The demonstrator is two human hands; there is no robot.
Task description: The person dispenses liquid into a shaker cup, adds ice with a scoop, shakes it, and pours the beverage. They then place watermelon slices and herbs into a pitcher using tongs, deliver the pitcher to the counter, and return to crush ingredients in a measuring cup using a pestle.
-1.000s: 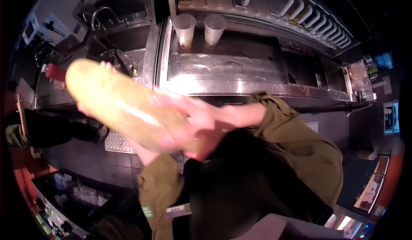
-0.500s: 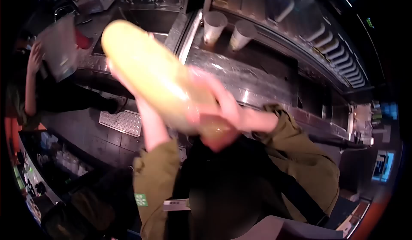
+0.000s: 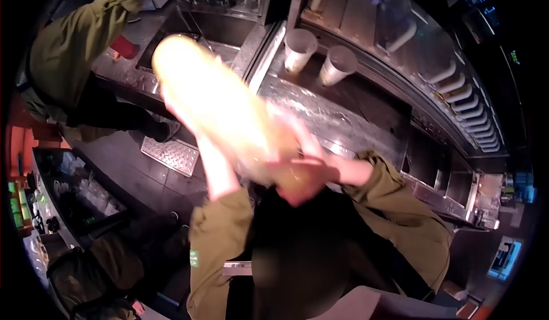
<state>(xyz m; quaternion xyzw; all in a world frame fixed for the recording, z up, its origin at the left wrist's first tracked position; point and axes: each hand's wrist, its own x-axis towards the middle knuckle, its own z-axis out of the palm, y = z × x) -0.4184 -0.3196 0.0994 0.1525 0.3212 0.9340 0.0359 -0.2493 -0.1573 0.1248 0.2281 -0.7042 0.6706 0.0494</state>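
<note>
Nearest the person's body, the right hand (image 3: 303, 163) wraps round the lower end of a large yellowish container (image 3: 211, 94), fingers pressed to its wall. The left hand (image 3: 187, 115) lies along its left side toward the upper end; most of its fingers are hidden, so how tightly they press cannot be told. The container is held tilted in the air, short of the steel counter (image 3: 297, 98), its rounded upper end pointing toward the sink (image 3: 237, 31). Glare and blur wash out its surface.

Beyond the hands, two pale cups, one (image 3: 301, 52) just beside the other (image 3: 338, 66), stand near the counter's far left corner. A row of white handles (image 3: 470, 108) runs behind its far edge, toward the right end. Left of the sink basin stands a red cup (image 3: 124, 46), near a co-worker's olive sleeve (image 3: 74, 40).
</note>
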